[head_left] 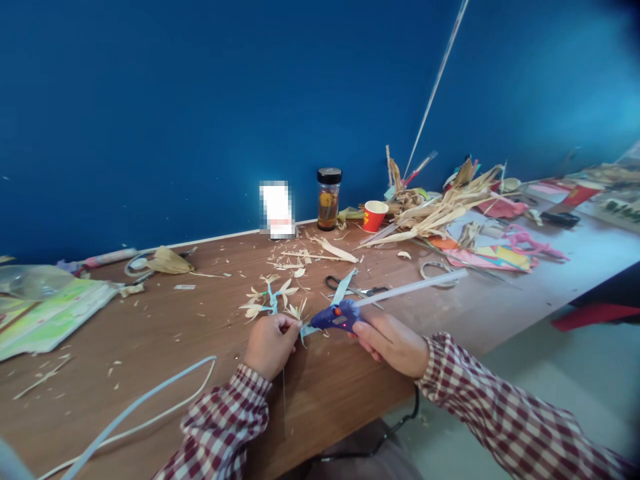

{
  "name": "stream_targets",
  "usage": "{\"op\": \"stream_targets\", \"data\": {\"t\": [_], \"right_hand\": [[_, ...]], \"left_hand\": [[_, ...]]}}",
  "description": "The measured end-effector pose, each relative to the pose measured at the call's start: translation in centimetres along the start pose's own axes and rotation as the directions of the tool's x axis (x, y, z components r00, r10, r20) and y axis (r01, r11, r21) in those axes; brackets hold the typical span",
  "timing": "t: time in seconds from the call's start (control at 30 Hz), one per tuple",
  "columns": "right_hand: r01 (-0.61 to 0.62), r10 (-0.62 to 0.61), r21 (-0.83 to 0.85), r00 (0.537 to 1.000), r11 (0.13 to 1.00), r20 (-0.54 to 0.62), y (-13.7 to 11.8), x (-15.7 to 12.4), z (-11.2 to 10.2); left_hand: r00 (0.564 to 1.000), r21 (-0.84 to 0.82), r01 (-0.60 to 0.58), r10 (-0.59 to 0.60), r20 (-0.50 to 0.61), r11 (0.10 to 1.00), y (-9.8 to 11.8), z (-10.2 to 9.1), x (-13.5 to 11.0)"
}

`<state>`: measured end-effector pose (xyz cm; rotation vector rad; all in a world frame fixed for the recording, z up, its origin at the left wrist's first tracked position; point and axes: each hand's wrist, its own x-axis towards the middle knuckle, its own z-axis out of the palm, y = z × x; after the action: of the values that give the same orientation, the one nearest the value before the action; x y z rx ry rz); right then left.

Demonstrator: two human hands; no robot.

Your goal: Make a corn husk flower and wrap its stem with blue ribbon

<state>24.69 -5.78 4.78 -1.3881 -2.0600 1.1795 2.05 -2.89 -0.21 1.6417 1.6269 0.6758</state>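
Note:
My right hand (393, 343) grips a blue hot glue gun (337, 317) with a long clear glue stick (415, 287) poking out behind it. Its nozzle points left at a small craft piece (273, 303) made of pale dried husk leaves on a light blue stem. My left hand (270, 345) is closed around the bottom of that stem, pinching it against the wooden table (165, 333). Both sleeves are red and white plaid. Black-handled scissors (350, 288) lie just behind the glue gun.
Husk scraps litter the table. Behind stand a dark-lidded jar (329, 199), a red paper cup (375, 215) and a pile of dried husks (440, 210). Coloured paper (493, 257) lies right, a green printed sheet (45, 317) left. A pale cable (145, 403) loops at front left.

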Motion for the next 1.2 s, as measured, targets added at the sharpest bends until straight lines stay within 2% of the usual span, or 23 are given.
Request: {"op": "stream_targets", "data": {"t": [0.17, 0.37, 0.5, 0.67, 0.87, 1.1, 1.2], "right_hand": [[0.016, -0.017, -0.011, 0.999, 1.000, -0.029, -0.2, 0.0, 0.3], [0.035, -0.034, -0.021, 0.999, 0.999, 0.042, 0.4, 0.4, 0.8], [0.038, -0.037, -0.108, 0.999, 0.993, 0.015, 0.4, 0.4, 0.8], [0.048, -0.047, -0.199, 0.999, 0.979, 0.010, -0.8, 0.4, 0.0], [0.039, -0.035, -0.198, 0.999, 0.980, 0.021, -1.0, 0.2, -0.6], [0.036, -0.037, -0.071, 0.999, 0.997, -0.018, 0.0, 0.2, 0.0], [0.060, -0.062, -0.096, 0.998, 0.994, -0.021, -0.2, 0.2, 0.0]], "left_hand": [[1.000, 0.008, 0.000, 0.000, -0.004, 1.000, -0.1, 0.0, 0.1], [1.000, 0.011, 0.001, -0.001, 0.006, 1.000, 0.2, 0.0, 0.0], [1.000, 0.011, 0.007, -0.007, 0.014, 1.000, 0.4, -0.1, -0.1], [1.000, 0.008, -0.001, 0.001, 0.024, 1.000, 0.2, -0.2, 0.0], [1.000, 0.068, -0.019, 0.019, -0.010, 0.998, 0.2, -0.1, 0.0], [1.000, 0.043, -0.025, 0.025, -0.013, 0.999, 0.0, 0.0, 0.0], [1.000, 0.033, -0.017, 0.018, -0.023, 0.999, 0.1, 0.0, 0.0]]}}
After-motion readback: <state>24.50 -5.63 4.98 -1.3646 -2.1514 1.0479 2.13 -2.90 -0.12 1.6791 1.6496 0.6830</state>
